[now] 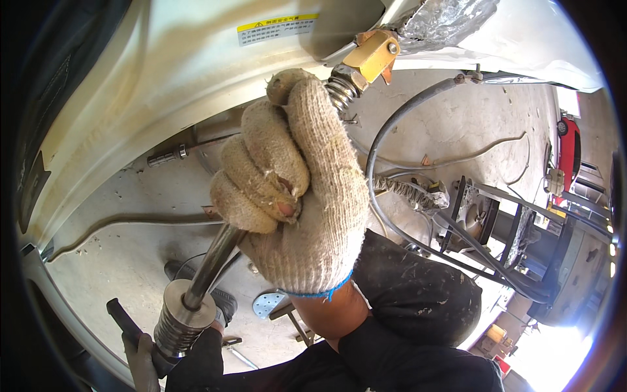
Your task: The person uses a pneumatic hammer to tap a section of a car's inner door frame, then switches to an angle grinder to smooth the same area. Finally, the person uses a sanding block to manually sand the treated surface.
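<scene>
A slide hammer (212, 264) runs diagonally across the view, with a bright steel shaft and a ribbed cylindrical weight at its lower end. My right hand (310, 183), in a worn knit glove with a torn fingertip, is wrapped round the shaft. Beyond the fist, a spring (341, 93) leads to a gold-coloured clamp (372, 55) beside the crumpled metal (450, 23) of a white car body (176, 65). At the lower left edge, my left hand (142, 362) grips the tool's black handle (124, 321). Part of that hand is cut off.
A thick dark cable (373, 153) loops down on the right to a wheeled machine (562, 261). Thin hoses (130, 220) and another rod-like tool (168, 155) lie on the concrete floor. A light-blue perforated disc (266, 304) is near my legs. A red car (569, 153) stands far right.
</scene>
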`<state>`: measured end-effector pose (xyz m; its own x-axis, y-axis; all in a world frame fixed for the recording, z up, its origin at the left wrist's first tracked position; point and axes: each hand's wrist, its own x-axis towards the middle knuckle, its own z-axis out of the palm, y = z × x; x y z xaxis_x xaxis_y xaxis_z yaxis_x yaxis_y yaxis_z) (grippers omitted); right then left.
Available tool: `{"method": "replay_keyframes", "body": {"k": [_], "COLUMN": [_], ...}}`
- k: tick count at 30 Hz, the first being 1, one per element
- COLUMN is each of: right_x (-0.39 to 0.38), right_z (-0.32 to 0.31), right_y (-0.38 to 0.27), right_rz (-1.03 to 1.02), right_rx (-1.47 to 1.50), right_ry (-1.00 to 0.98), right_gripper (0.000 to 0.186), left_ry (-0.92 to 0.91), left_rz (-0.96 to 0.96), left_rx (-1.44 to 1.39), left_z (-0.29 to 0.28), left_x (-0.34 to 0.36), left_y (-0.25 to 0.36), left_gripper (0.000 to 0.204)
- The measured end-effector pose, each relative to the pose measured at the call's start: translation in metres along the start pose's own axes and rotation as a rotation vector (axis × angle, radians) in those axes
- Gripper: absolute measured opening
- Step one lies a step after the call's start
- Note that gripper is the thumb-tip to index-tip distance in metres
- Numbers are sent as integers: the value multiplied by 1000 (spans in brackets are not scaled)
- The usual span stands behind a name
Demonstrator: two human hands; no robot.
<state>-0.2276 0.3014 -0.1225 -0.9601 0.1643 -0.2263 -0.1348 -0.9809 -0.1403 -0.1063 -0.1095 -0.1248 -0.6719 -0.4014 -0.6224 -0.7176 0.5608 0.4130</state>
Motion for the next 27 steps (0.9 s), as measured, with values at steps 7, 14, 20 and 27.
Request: {"method": "replay_keyframes", "body": {"k": [7, 14, 20, 27], "right_x": [0, -1, 2, 2], "right_z": [-2, 4, 3, -3], "right_y": [-4, -4, -6, -4], "right_rz": [23, 42, -20, -10], "right_rx": [38, 64, 21, 151], "right_ry": [-73, -47, -89, -149], "right_gripper": [17, 18, 18, 23], "left_ry": [18, 71, 65, 90], "left_rz": [-8, -17, 2, 31], "left_rx": [-16, -58, -126, -79], "left_z": [-9, -18, -17, -6], "left_x": [-11, -34, -41, -53], "left_y": [-4, -8, -11, 3], "left_gripper": [42, 44, 46, 47]}}
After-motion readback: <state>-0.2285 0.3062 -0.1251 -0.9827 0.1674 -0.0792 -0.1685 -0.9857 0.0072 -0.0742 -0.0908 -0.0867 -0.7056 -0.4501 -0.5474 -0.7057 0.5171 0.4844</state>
